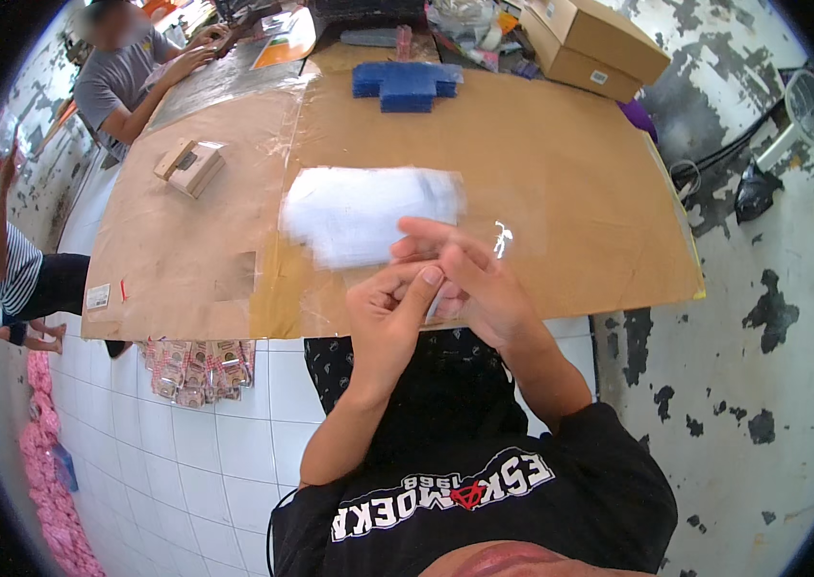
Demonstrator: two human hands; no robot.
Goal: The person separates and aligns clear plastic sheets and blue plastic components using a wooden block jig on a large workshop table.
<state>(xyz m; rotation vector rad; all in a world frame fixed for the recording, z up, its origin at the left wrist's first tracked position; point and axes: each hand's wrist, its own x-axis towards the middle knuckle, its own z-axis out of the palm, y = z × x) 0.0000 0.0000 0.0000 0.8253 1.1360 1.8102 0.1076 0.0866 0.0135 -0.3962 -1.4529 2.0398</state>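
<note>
Nearest the camera, the worker's black shirt (609, 481) filled the lower field, with two bare hands brought close together beyond it, over the near edge of the table (589, 183). Left hand (389, 310): thumb and forefinger drawn together, remaining fingers curled. Right hand (491, 293): fingers partly apart, forefinger extended. Their tips met or nearly met; from where I stood, I could not tell whether either was clamped on anything. White sheets (359, 212) lay on the brown table covering, just beyond the hands.

Likely faults, in my judgement: the sheets, if loose, could have slid or fanned out had a knuckle brushed them, since no weight was visible on top; a thin piece, if one was pinched, could have creased or slipped, because the fingertips offered so small a grip. A wooden block (191, 169) at left and a blue stack (407, 85) at the far side stood well apart and seemed unlikely to interfere.

Obscured: contact between right forefinger and sheets, which overlapped in view; the right fingertips and sheet edges, softened by blur; the sheets' number and material. Packets (200, 370) below the table were partly cut off by its edge, their contents too small to make out.
</note>
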